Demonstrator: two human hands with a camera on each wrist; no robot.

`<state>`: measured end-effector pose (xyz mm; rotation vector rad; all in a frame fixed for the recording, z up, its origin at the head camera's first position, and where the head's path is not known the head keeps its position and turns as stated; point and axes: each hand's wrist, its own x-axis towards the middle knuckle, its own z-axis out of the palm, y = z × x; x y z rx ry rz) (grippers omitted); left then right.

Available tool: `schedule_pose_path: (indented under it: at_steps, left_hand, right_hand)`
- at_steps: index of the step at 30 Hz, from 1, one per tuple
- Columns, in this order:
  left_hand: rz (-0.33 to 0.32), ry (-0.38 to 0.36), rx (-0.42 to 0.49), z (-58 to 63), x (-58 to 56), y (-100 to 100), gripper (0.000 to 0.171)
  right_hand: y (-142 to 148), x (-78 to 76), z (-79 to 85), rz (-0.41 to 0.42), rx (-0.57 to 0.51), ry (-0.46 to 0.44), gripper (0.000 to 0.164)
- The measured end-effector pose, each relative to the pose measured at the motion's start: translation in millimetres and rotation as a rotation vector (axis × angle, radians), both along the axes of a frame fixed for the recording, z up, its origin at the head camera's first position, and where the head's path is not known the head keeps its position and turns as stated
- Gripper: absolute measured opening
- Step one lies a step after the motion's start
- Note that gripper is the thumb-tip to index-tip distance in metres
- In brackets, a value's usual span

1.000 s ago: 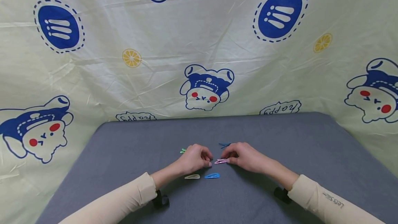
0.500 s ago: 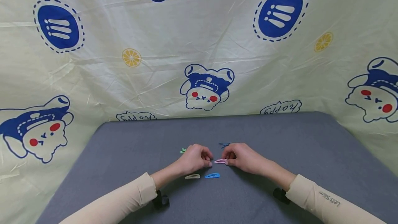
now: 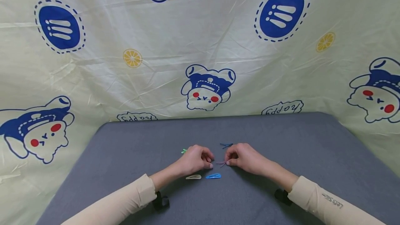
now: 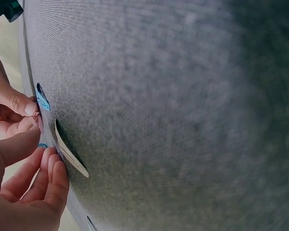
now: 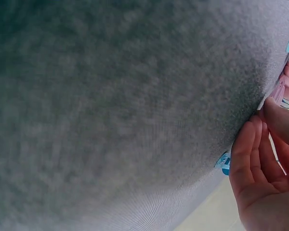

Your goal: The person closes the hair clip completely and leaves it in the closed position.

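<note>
A pink snap hair clip (image 3: 221, 163) is pinched between thumb and fingers of my right hand (image 3: 247, 158), just above the grey cloth; its two legs look splayed apart. My left hand (image 3: 195, 159) hovers close on the other side, thumb and fingers loosely bent with a gap between them and nothing held. In the right wrist view the pink clip (image 5: 278, 91) points toward the left fingertips. Nearer me lie a beige clip (image 3: 193, 177) and a bright blue clip (image 3: 213, 176). A green clip (image 3: 184, 151) is partly hidden behind the left hand, and a splayed dark blue clip (image 3: 225, 145) lies beyond the right.
Grey cloth covers the table (image 3: 150, 138). Behind it hangs a pale curtain (image 3: 162, 79) printed with cartoon bears. Black bands with devices (image 3: 160, 201) sit at both wrists below the beige sleeves (image 3: 115, 200).
The pink clip looked flat and now its legs splay apart. My right hand has shifted slightly to the right with it; my left hand has stayed nearly still.
</note>
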<state>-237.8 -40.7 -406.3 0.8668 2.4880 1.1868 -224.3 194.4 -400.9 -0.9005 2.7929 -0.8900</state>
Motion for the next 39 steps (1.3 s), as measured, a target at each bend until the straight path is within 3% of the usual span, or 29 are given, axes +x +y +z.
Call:
schedule_pose_path:
  at_steps: [9, 15, 20, 29, 39]
  left_hand:
    - [-0.018, -0.004, 0.029, -0.3, -0.3, -4, 0.015]
    - [0.005, 0.002, 0.042, -1.3, -0.1, -7, 0.016]
    - [0.037, -0.002, 0.064, 0.8, 1.2, -11, 0.019]
    - [0.093, 0.038, 0.152, 9.9, 7.0, -17, 0.02]
    - [0.157, 0.091, 0.199, 30.3, 24.2, -16, 0.021]
  right_hand:
    - [4, 3.4, 3.9, -0.021, -0.043, -0.014, 0.012]
    - [3, 7.6, 4.7, -0.084, -0.086, 0.013, 0.004]
    - [-1, 12.6, 6.1, -0.153, -0.131, 0.038, 0.006]
    - [-8, 26.5, 16.0, -0.227, -0.202, 0.053, 0.008]
    - [-20, 44.4, 31.1, -0.279, -0.257, 0.171, 0.014]
